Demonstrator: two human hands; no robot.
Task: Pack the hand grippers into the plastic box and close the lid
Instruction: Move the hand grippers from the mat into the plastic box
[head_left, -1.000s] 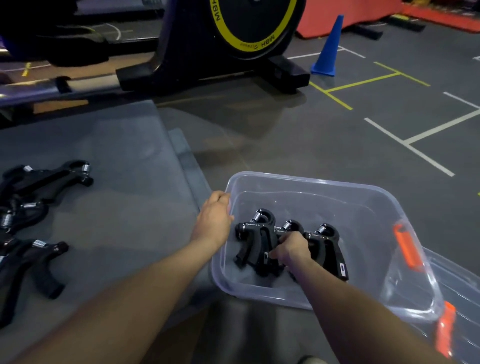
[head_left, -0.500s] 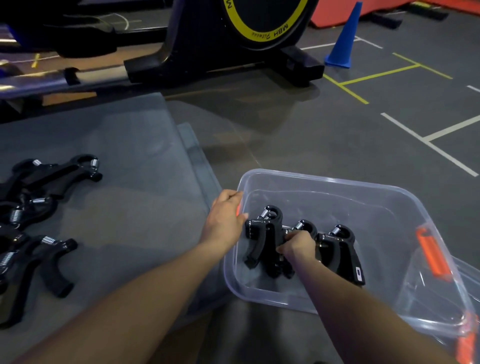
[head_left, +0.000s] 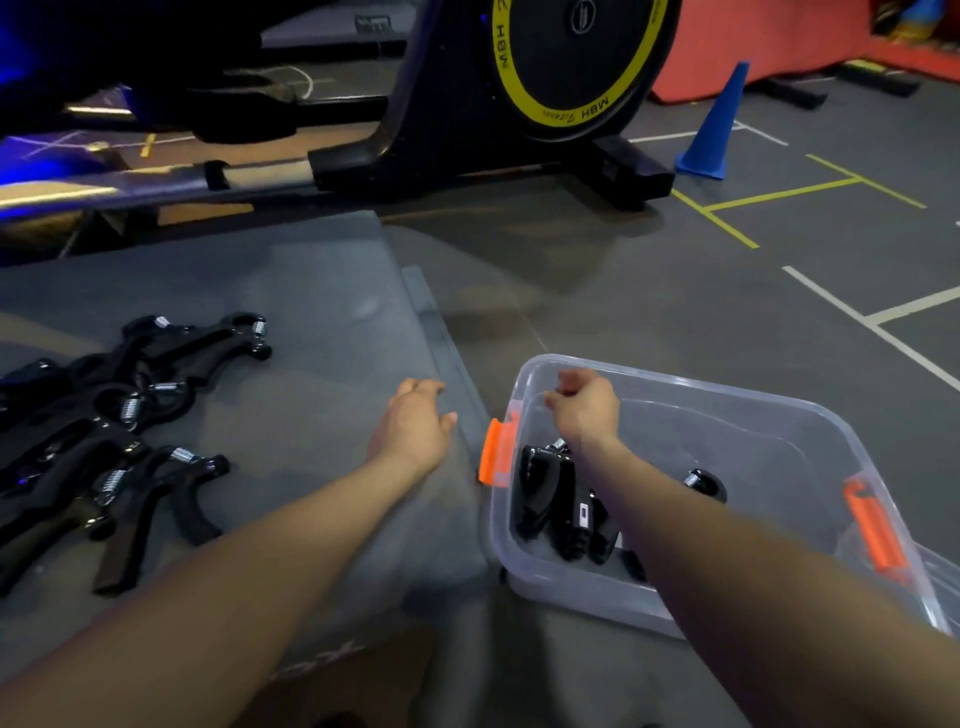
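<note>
Dark gym floor (head_left: 675, 312) marked with white and yellow lines, a grey mat (head_left: 291, 322) over its left part. Clear plastic box (head_left: 779, 447) on the floor just right of the mat's edge, lid off, an orange latch (head_left: 496, 451) on its left wall and another orange latch (head_left: 875, 525) on its right. Several black hand grippers (head_left: 561, 499) inside, bunched at the box's near-left. More hand grippers, loose (head_left: 124, 415), heaped on the mat at far left, well apart from the box. Beyond, black exercise machine (head_left: 519, 104) with a yellow-ringed wheel, a blue cone (head_left: 714, 124) to its right, red padding (head_left: 769, 41) at the far right.

Right hand (head_left: 587, 410) raised over the box's far-left corner, above the packed grippers, grip loosely curled and holding nothing. Left hand (head_left: 415, 426) hovering over the mat's right edge, just left of the box, palm down, grip relaxed and half spread, holding nothing. Both forearms stretched forward from the near edge.
</note>
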